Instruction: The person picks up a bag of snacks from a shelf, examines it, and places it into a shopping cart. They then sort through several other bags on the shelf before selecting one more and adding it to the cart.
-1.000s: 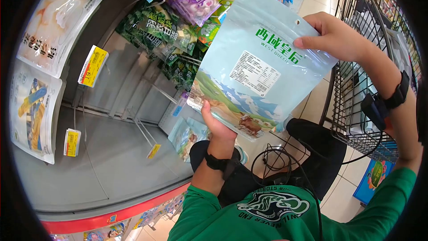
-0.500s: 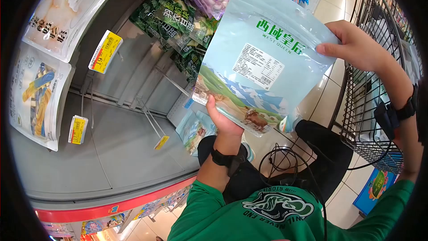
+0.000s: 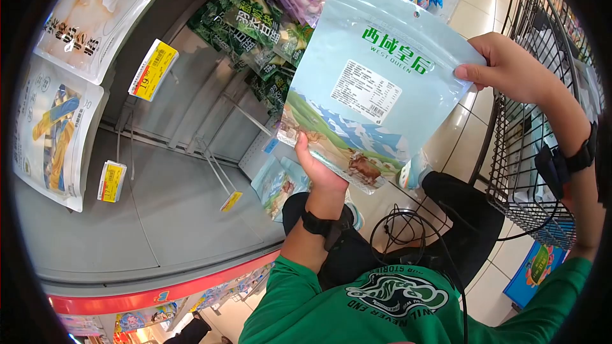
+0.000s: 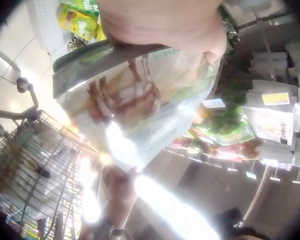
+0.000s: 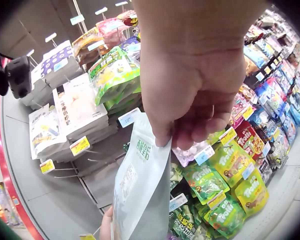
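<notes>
A large pale-blue snack pouch (image 3: 414, 111) with green lettering, a white label, and a picture of mountains and a cow is held up in the head view. My right hand (image 3: 507, 67) pinches its upper right edge, thumb on the printed face. At the bottom left corner my left hand (image 3: 324, 169) grips it, thumb in front and fingers hidden behind. The left wrist view shows the pouch (image 4: 165, 117) from below, under the palm. In the right wrist view, the right fingers (image 5: 217, 125) hold the pouch's (image 5: 145, 175) top edge.
A grey shelf (image 3: 185, 236) with bare hooks and yellow price tags (image 3: 153, 70) lies to the left. White pouches (image 3: 57, 134) hang at far left, dark green packs (image 3: 245, 25) behind. A black wire cart (image 3: 529, 172) stands at right. Similar pale-blue pouches (image 3: 274, 185) rest below; a cable (image 3: 398, 236) loops near the legs.
Over the last second the view shifted, moving the pouch and hands slightly right in frame. In the last half second the pouch tilted a little; both hands keep their hold.
</notes>
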Demonstrator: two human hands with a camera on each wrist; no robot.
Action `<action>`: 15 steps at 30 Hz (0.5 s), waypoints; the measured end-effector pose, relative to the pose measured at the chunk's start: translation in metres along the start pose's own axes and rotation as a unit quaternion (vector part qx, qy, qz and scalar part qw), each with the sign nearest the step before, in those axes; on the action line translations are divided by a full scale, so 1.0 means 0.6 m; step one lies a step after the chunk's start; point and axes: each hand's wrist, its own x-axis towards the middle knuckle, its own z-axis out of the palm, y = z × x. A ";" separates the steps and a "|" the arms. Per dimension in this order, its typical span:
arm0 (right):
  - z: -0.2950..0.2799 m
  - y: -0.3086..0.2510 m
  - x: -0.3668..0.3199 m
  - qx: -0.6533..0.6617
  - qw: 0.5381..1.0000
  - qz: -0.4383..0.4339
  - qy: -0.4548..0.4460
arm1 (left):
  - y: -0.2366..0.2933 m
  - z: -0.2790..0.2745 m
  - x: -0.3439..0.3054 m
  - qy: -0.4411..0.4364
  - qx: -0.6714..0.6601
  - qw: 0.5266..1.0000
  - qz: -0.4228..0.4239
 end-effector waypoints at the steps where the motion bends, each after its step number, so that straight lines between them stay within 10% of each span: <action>1: 0.000 -0.001 0.000 0.000 1.000 0.000 0.000 | 0.001 0.002 0.000 0.011 0.005 1.000 -0.003; 15: 0.005 -0.027 0.010 -0.002 0.999 -0.031 0.025 | -0.001 -0.004 -0.004 -0.007 -0.005 0.997 -0.077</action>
